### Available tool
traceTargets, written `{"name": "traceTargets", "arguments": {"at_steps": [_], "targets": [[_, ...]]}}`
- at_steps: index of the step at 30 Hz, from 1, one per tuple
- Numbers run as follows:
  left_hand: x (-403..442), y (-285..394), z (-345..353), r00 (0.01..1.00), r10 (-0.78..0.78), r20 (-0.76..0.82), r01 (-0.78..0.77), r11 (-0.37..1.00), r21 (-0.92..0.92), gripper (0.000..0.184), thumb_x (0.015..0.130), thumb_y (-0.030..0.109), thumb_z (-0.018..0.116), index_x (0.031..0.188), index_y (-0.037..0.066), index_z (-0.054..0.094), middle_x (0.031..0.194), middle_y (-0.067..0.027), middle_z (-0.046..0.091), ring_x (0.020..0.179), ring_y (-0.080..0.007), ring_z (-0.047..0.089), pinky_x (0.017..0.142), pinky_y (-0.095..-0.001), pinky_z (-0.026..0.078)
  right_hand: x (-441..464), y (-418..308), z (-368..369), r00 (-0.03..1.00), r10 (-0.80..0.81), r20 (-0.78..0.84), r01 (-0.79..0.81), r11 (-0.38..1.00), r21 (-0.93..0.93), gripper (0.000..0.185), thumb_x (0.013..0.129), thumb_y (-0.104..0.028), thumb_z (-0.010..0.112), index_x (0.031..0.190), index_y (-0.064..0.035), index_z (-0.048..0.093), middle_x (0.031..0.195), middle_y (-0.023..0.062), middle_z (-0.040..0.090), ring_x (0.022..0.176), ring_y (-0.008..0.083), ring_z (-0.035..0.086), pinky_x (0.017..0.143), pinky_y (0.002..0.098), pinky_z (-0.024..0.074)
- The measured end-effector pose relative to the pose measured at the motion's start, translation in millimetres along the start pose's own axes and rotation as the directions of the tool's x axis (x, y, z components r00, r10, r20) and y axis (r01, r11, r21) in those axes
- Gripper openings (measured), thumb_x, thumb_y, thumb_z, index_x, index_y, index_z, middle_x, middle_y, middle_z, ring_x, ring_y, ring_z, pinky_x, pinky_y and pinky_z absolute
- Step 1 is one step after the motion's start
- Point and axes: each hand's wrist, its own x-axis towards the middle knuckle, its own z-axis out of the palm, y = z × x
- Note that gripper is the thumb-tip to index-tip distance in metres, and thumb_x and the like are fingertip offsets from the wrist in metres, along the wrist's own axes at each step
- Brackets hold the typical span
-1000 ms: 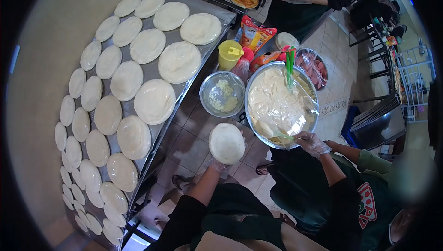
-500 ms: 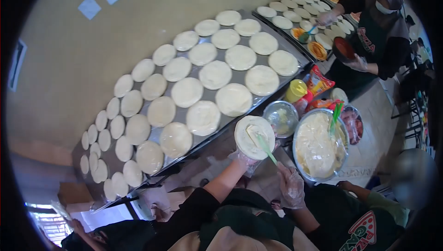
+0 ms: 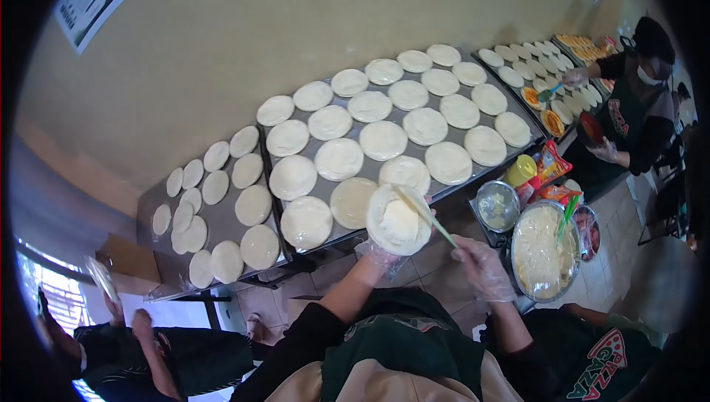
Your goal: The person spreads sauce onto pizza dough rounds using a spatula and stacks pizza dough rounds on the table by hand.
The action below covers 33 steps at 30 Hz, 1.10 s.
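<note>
My gloved left hand (image 3: 382,257) holds a round dough base (image 3: 386,238) from below, tilted up in front of my body. A pale creamy spread covers its middle. In my gloved right hand (image 3: 482,269) is a spatula with a light green handle (image 3: 445,234); its pale blade lies against the base's upper right edge. To the right of this hand stands a large metal bowl (image 3: 516,284) of the creamy spread, with bright green handles sticking out. A smaller metal bowl (image 3: 498,206) with some pale stuff in it sits beside it.
Metal tables (image 3: 347,202) with several rows of dough rounds run along the wall. A yellow cup (image 3: 521,170) and red packets (image 3: 551,161) stand by the bowls. A co-worker (image 3: 629,106) spreads red sauce at the right. Other people are close at lower left and lower right.
My view has swung left, showing more of the left table. The spatula blade has gone from the middle of the base to its upper right edge, and the base is tilted more.
</note>
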Motion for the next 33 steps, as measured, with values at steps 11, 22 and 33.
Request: {"name": "traceTargets", "arguments": {"at_steps": [11,22,33], "targets": [[-98,80,1,0.965,0.232,0.122,-0.247,0.96,0.131,0.066,0.102,0.056,0.036,0.156,0.018,0.032,0.162,-0.0124,0.033,0.144,-0.04,0.037,0.118,-0.0575,0.032,-34,-69,66,0.946,-0.125,0.299,0.271,0.811,-0.518,0.035,0.093,-0.01,0.061,0.126,-0.0183,0.068,0.078,0.0132,0.058,0.067,0.0324,0.062,0.058,0.0456,0.0494],[-129,93,15,0.931,0.239,0.274,-0.261,0.964,0.044,0.065,0.104,0.052,0.035,0.158,0.016,0.026,0.165,-0.0127,0.025,0.147,-0.0358,0.031,0.122,-0.053,0.027,-42,-92,143,0.977,-0.186,0.1,0.209,0.778,-0.592,0.047,0.09,-0.008,0.065,0.135,-0.021,0.062,0.08,0.0126,0.056,0.063,0.0323,0.061,0.056,0.0452,0.0506],[-134,87,-1,0.957,0.261,0.123,-0.285,0.79,0.543,0.068,0.103,0.048,0.043,0.158,0.013,0.024,0.161,-0.0125,0.033,0.147,-0.0286,0.034,0.123,-0.049,0.028,-28,-59,133,0.948,-0.206,-0.242,0.062,0.867,-0.495,0.044,0.092,-0.003,0.063,0.133,-0.0172,0.062,0.081,0.0153,0.056,0.064,0.0363,0.061,0.056,0.0475,0.0485]]}}
